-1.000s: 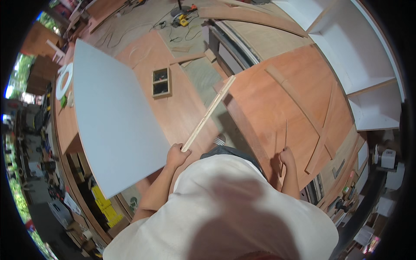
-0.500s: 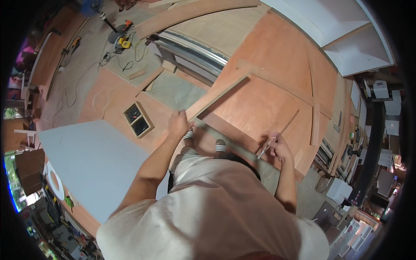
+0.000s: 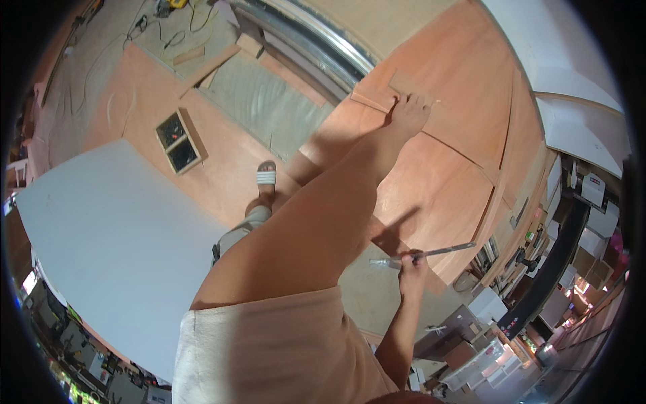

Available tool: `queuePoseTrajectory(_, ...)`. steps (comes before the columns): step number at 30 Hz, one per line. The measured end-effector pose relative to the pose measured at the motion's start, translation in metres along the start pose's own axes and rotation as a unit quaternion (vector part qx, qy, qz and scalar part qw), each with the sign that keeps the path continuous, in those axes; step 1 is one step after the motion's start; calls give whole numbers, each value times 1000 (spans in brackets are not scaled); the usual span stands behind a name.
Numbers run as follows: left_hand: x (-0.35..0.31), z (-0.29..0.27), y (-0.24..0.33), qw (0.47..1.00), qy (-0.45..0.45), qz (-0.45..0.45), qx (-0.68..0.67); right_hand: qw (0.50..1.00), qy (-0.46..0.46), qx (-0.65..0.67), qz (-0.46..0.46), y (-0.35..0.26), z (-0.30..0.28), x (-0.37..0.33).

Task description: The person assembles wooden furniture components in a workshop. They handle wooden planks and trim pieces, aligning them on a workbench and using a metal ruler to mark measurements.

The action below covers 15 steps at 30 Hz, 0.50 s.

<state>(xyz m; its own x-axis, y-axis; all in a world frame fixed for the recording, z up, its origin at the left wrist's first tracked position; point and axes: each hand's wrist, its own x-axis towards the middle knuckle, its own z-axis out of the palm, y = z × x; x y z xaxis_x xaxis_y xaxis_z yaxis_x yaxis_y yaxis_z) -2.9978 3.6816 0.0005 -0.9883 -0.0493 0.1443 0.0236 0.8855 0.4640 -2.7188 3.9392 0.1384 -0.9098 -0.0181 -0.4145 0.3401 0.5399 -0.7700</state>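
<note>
My left hand (image 3: 410, 111) reaches far across to the wooden strips lying on the large reddish plywood sheet (image 3: 441, 182). Its fingers are apart and touch the wood near a corner where a short strip (image 3: 371, 102) meets others. The forearm hides part of the sheet and whatever lies beneath it. Close to my body, my right hand (image 3: 412, 266) is closed round a long, thin dark strip (image 3: 447, 249). A short silvery piece (image 3: 385, 262) sticks out on the other side of that hand; its exact kind is unclear.
A large white panel (image 3: 101, 236) lies at left. Beyond it sits a two-part wooden tray (image 3: 179, 141) with small dark items. A cable and yellow power tool (image 3: 168, 7) lie far left. A white cabinet (image 3: 582, 121) stands far right, beside cluttered shelving.
My left hand has left the near end of the wooden strip and reached forward and right. The right hand has lowered, turning the thin strip nearly level. The view has shifted.
</note>
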Motion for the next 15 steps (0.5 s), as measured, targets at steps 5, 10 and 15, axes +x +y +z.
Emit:
queuePoseTrajectory(5, -72, -65, 40, 954, 189, 15, -232, 991, -11, 27, 130, -3, -10, 28)
queuePoseTrajectory(10, -276, -56, 26, 868, 236, -387, -206, 974, -56, 103, 193, -43, 31, 92)
queuePoseTrajectory(15, -394, 5, 9, 573, 230, -533, -579, 935, -234, 75, 254, -75, 115, 134)
